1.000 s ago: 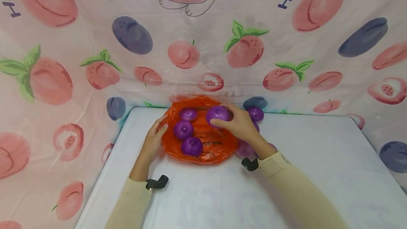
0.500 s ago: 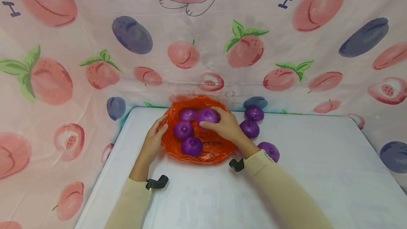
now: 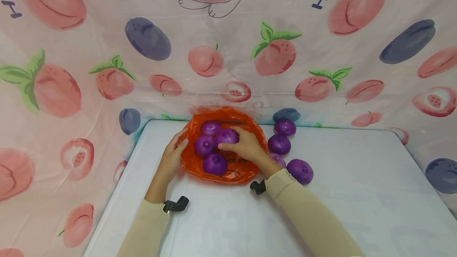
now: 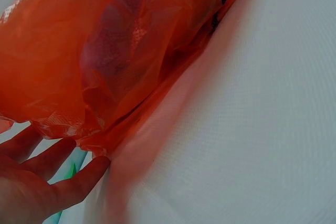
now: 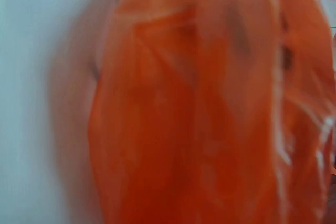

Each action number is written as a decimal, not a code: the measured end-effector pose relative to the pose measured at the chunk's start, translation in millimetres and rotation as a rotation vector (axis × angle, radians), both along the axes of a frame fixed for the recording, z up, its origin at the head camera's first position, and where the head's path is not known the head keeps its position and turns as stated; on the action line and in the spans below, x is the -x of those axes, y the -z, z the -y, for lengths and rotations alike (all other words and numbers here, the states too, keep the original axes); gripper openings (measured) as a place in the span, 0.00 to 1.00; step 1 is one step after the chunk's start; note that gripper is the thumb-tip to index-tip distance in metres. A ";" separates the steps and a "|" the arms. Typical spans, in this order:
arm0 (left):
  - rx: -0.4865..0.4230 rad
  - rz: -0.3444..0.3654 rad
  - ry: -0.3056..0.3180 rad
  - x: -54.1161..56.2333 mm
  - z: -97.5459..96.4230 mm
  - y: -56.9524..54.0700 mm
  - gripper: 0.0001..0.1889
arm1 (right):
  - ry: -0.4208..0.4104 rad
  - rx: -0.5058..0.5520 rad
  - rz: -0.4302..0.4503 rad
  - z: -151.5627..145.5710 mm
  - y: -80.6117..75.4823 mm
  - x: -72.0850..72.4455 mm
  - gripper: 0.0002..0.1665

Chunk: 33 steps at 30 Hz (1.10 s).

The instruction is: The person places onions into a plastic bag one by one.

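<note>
An orange plastic bag [image 3: 246, 169] lies with its mouth open on the white table. Inside it, three purple onions [image 3: 215, 164] sit along the left side. My right hand [image 3: 248, 144] reaches into the bag and holds another purple onion [image 3: 225, 137] between thumb and fingers, beside those three. On the left, my left hand [image 3: 171, 158] holds the bag's rim at the thumb and fingertips. The left wrist view shows those fingers [image 4: 79, 184] at the bag's edge, and a purple shape behind the film. Orange film [image 5: 184, 129] fills most of the right wrist view; the right hand's grip is hidden there.
Several more purple onions [image 3: 279, 144] rest on the table just right of the bag, one partly hidden by my right wrist. A fruit-print cloth [image 3: 242, 43] hangs behind the white table [image 3: 221, 217]. Each wrist carries a small black camera [image 3: 176, 204].
My right hand has moved left and lower into the bag with the onion, bringing it against the others. More onions outside are uncovered. My left hand and the bag stay put.
</note>
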<state>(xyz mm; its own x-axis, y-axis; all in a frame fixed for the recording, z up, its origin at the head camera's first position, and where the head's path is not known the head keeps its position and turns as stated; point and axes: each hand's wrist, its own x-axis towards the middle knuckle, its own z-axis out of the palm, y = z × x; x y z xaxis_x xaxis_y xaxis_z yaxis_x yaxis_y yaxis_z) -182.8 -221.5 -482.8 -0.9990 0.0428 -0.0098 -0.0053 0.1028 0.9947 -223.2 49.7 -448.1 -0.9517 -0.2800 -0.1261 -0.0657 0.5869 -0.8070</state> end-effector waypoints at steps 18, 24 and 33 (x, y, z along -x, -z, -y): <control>0.001 -0.005 0.001 -1.1 -0.3 -2.8 0.26 | -0.047 0.008 0.045 14.0 13.0 0.1 0.53; -0.002 0.006 -0.001 -1.6 -0.8 -4.0 0.26 | -0.074 -0.011 0.055 16.8 20.7 1.3 0.51; 0.014 0.006 -0.001 -1.2 -0.2 -3.5 0.27 | -0.086 -0.026 0.063 19.1 28.8 1.0 0.51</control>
<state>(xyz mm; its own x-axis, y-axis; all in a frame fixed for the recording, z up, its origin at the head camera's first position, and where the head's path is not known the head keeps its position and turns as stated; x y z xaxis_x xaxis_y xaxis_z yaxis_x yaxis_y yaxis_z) -181.6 -221.3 -479.3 -0.9990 0.0412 -0.0162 -0.0113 0.1165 0.9931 -224.2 30.7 -476.9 -0.9142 -0.3563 -0.1931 -0.0668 0.6023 -0.7955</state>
